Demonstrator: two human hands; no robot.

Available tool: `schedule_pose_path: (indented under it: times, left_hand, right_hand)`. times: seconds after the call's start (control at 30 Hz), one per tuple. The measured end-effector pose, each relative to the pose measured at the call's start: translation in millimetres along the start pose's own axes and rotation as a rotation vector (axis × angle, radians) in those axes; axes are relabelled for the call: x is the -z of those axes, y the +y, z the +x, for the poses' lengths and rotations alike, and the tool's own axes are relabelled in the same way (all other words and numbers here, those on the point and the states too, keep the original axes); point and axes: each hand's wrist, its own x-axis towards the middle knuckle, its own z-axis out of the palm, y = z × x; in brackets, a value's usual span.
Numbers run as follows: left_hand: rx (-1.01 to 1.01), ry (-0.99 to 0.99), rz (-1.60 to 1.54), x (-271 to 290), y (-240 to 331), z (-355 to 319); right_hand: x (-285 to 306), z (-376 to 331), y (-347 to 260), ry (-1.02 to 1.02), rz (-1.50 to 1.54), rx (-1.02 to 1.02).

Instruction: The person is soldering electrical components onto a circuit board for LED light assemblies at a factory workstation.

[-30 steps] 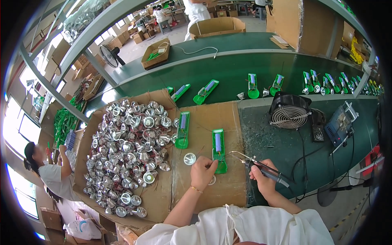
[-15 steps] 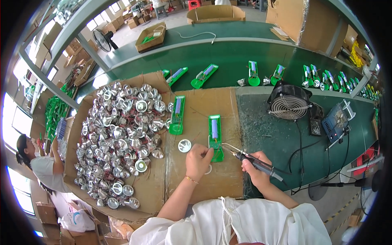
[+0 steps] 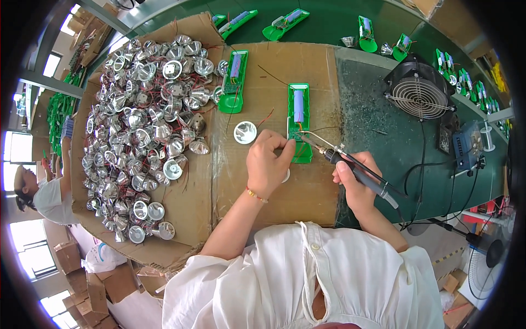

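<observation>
On the cardboard-covered bench before me lies a green plastic housing (image 3: 299, 151) with a purple cylindrical battery (image 3: 298, 106) and a small circuit board. My right hand (image 3: 359, 183) grips a soldering iron (image 3: 350, 167) with a thin metal tube along it, and its tip is over the board. At the housing's left edge, my left hand (image 3: 268, 164) is closed in a pinch; what its fingertips hold is hidden. A silver reflector cup (image 3: 245, 132) rests left of that hand, and another cup (image 3: 286, 175) is partly covered by it.
A cardboard box (image 3: 82, 181) heaped with silver reflector cups (image 3: 148, 118) stands at left. Another green housing (image 3: 233, 82) lies beside it. A black fan (image 3: 419, 93), a blue soldering station (image 3: 466, 151) and cables occupy the right. More housings line the far bench. A person (image 3: 52, 192) works at far left.
The view has tilted downward, so the bench appears higher in the picture. Both hands stay at the same housing, with the iron's tip still over its board.
</observation>
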Motion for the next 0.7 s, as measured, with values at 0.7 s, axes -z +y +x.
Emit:
schedule_pose_path:
  times: [0.7]
  left_hand:
    - [0.073,0.012,0.014,0,6,2]
  right_hand:
    - [20,-8,-9,0.184,0.071,0.127]
